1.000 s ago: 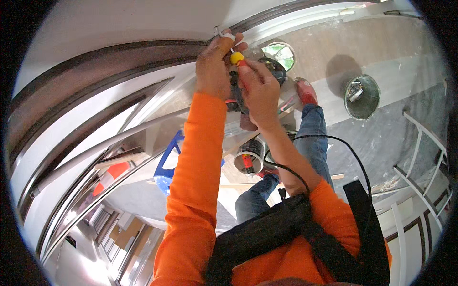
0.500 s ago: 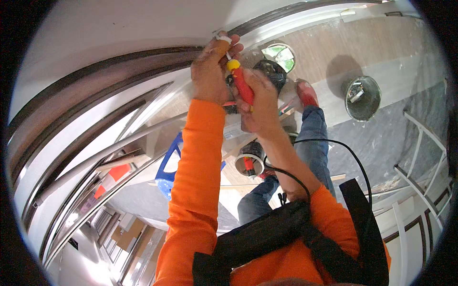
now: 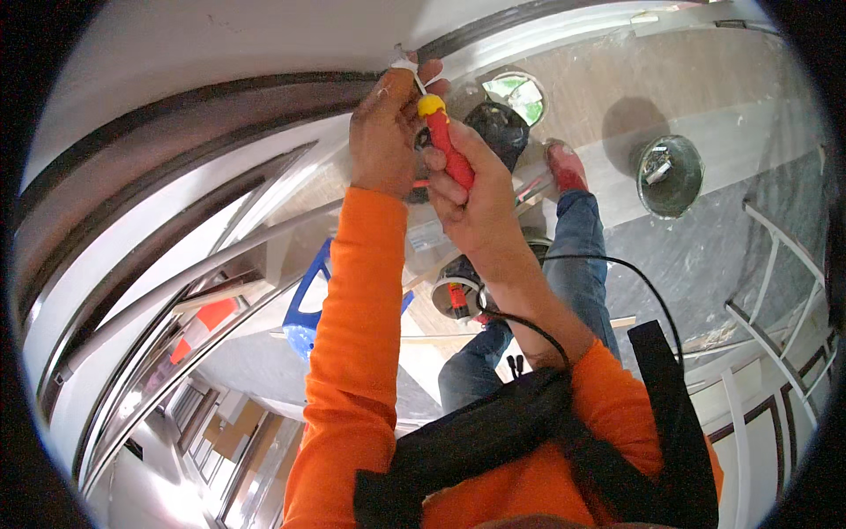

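In my right hand (image 3: 483, 198) is a screwdriver (image 3: 452, 154) with a red handle and a yellow collar, the fingers closed round the handle. Its thin metal shaft points up and away, toward the fingertips of my left hand (image 3: 379, 132). Those fingers pinch a small white piece (image 3: 405, 64) beside the pale wall, at the end of a dark moulding; what kind of piece it is I cannot make out. The screwdriver's tip lies at or behind this piece, and whether it touches is hidden.
Below my hands stands a bucket (image 3: 458, 298) holding a red-and-black tool. A dark bucket (image 3: 671, 181) with debris stands at right, near a white metal frame (image 3: 775, 234). A blue plastic stool (image 3: 308, 295) is left of my sleeve. A black cable (image 3: 648, 278) loops beside my right arm.
Both hands and the screwdriver have shifted slightly up and away. My right hand's fingers have moved on the handle, and more of the handle shows now.
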Demonstrator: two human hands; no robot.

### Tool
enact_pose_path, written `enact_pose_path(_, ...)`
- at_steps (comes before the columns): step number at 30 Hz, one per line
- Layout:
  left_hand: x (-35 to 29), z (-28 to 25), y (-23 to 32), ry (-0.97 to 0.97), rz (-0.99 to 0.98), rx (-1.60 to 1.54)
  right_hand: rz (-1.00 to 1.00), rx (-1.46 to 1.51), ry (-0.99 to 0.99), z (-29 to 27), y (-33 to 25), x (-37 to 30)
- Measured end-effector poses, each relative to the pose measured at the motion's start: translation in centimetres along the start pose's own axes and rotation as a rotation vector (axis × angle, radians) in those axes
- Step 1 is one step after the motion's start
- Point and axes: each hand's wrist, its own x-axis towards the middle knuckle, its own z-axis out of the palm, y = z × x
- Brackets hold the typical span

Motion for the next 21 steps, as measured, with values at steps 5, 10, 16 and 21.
enact_pose_path(5,-4.3,-1.2,-1.7,0.072,-0.078,0.079,-0.234,-0.449,0.169,-0.7,-0.5,1.4)
enact_pose_path(10,-12.5,-9.6,-10.2,0.062,-0.219,0.735,-1.172,-1.328,0.210,-3.6,0.8,4.1)
enact_pose_path(16,-25.0,-16.6,-18.0,0.276,-0.570,0.459,-0.032,-0.128,-0.262,-2.9,0.2,4.9)
enact_pose_path(21,-31.7,-17.5,-19.3,0.247,-0.657,0.479,0.254,0.178,-0.316,-2.2,0.0,4.1)
